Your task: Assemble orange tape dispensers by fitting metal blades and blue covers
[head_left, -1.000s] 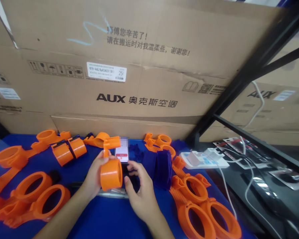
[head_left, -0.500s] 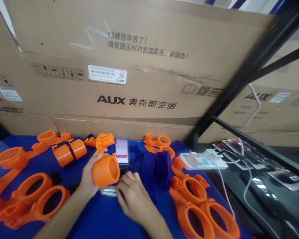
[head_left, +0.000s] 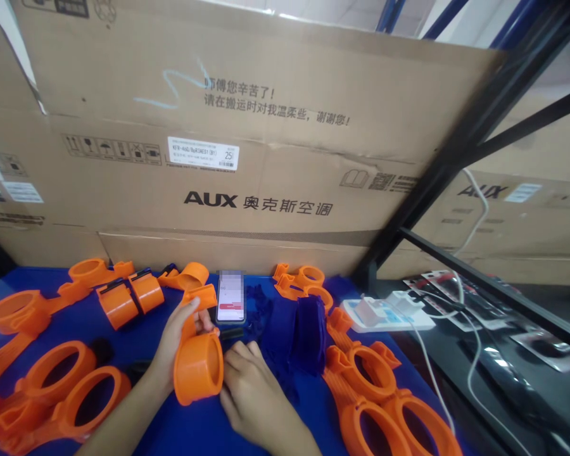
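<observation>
My left hand [head_left: 175,339] is wrapped round the arm of an orange plastic ring holder [head_left: 197,373], a wide short cylinder with a clip-like piece at its upper end. It is held tilted above the blue table surface [head_left: 171,427]. Close by on the right, my right hand [head_left: 251,386] has its fingers curled in by the ring's side; what they hold, if anything, is hidden. A dark narrow piece [head_left: 232,334] shows just above those fingers. Behind the hands, a phone [head_left: 230,301] leans with its screen lit.
Several orange ring holders lie on the left [head_left: 97,396] and right [head_left: 370,370]. Dark blue pieces [head_left: 308,335] lie right of my hands. A power strip [head_left: 384,313] with white cables borders packaged items [head_left: 456,297]. A large cardboard box [head_left: 266,171] stands behind, beside a black rack post [head_left: 432,164].
My left hand has lowered and turned the ring holder slightly, moving it left and toward me. My right hand has shifted a little lower. The silvery item between the hands no longer shows.
</observation>
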{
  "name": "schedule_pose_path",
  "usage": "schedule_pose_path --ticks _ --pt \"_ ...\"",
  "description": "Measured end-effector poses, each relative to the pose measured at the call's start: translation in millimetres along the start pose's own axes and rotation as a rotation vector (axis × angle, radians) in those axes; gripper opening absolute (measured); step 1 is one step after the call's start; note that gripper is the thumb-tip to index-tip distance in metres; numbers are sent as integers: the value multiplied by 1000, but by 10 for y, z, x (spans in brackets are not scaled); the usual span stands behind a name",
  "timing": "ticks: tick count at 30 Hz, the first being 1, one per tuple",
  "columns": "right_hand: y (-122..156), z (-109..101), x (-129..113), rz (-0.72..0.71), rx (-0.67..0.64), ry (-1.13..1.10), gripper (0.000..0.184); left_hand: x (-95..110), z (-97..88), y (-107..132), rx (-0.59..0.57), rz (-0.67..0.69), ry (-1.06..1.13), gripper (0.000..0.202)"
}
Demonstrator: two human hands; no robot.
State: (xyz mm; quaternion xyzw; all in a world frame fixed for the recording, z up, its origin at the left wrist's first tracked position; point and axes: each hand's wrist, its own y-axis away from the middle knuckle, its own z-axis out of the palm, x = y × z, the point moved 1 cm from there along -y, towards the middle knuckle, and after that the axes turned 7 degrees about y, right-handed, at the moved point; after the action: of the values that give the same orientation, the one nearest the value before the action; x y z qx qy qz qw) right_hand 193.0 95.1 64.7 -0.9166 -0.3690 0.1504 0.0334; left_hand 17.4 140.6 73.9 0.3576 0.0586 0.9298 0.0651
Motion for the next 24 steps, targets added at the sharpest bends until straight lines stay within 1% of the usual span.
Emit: schedule_pose_path --ticks 6,11,13,18,21,24 --pt "-8 59 13 58 28 -36 7 -36 11 -7 -22 3 -37 39" --pt "-20 106 30 76 45 -44 2 -34 5 -14 -10 32 -37 38" --pt "-20 108 31 78 56 -34 4 -30 2 -12 -7 23 -32 38" --pt "-23 104 46 56 63 -32 16 -22 14 -2 -11 11 -29 41" --pt "-15 108 50 42 65 -57 17 -17 31 -5 -6 17 -22 40" --pt "-4 101 35 70 75 -78 18 -10 38 -6 9 -7 -21 41"
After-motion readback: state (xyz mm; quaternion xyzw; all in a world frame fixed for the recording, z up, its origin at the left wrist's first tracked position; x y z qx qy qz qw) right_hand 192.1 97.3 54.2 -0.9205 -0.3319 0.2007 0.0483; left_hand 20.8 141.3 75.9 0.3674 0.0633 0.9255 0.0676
